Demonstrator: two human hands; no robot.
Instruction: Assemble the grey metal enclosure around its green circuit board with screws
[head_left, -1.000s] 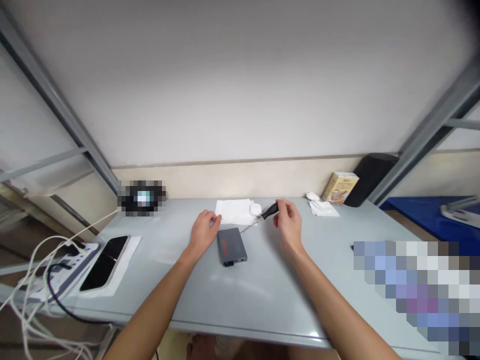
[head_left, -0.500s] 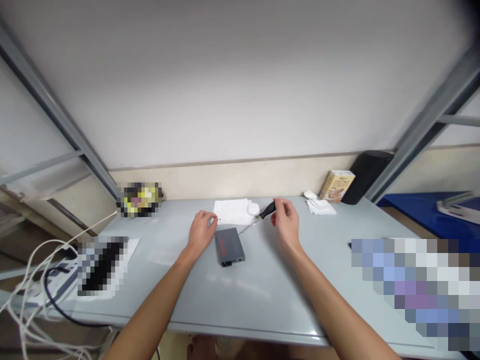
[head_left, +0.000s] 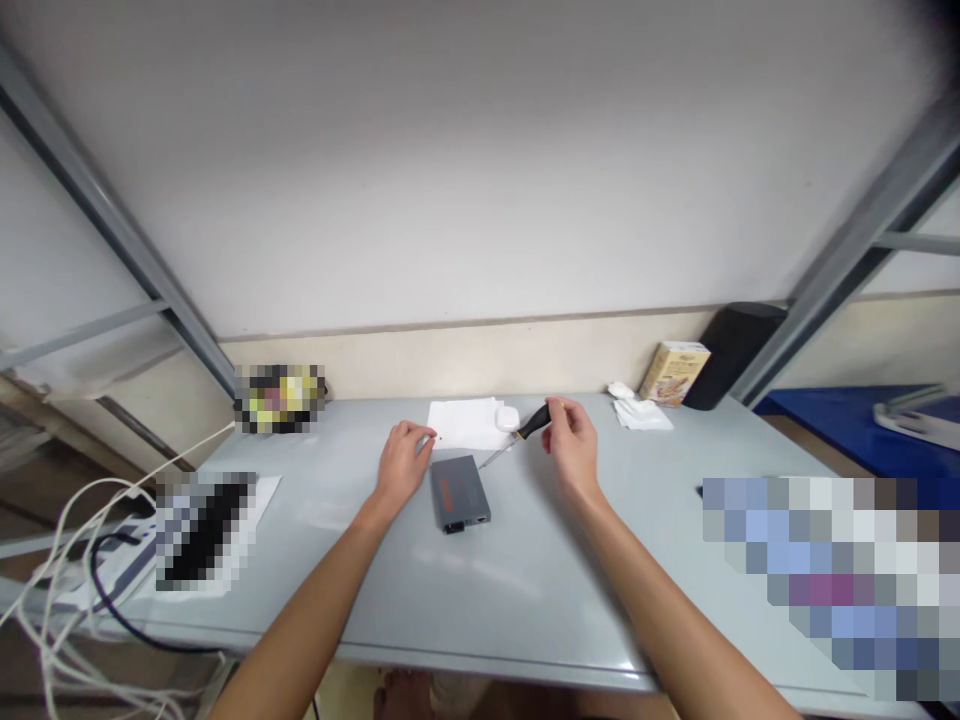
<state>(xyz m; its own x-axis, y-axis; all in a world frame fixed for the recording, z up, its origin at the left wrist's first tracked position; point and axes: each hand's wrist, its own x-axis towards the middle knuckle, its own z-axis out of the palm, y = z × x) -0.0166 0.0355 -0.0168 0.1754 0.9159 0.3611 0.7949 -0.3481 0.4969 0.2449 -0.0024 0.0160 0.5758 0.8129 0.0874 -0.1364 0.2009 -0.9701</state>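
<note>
A small grey metal box (head_left: 460, 493) with a red label and ports on its near end lies flat on the grey table (head_left: 480, 590). My left hand (head_left: 403, 462) rests at the box's far left corner, fingers curled against it. My right hand (head_left: 572, 441) pinches the black handle of a screwdriver (head_left: 520, 433), whose thin shaft slants down to the box's far right edge. Behind the box lies a white paper sheet (head_left: 463, 423) with a small white case (head_left: 508, 417) on it.
A power strip with white cables (head_left: 67, 560) sits at the left edge. Crumpled white tissues (head_left: 640, 411), a small carton (head_left: 674, 372) and a black cylinder (head_left: 728, 352) stand at the back right. Metal frame posts rise on both sides.
Both hands and the screwdriver stay nearly where they were; the view has shifted slightly, and the box sits the same way.
</note>
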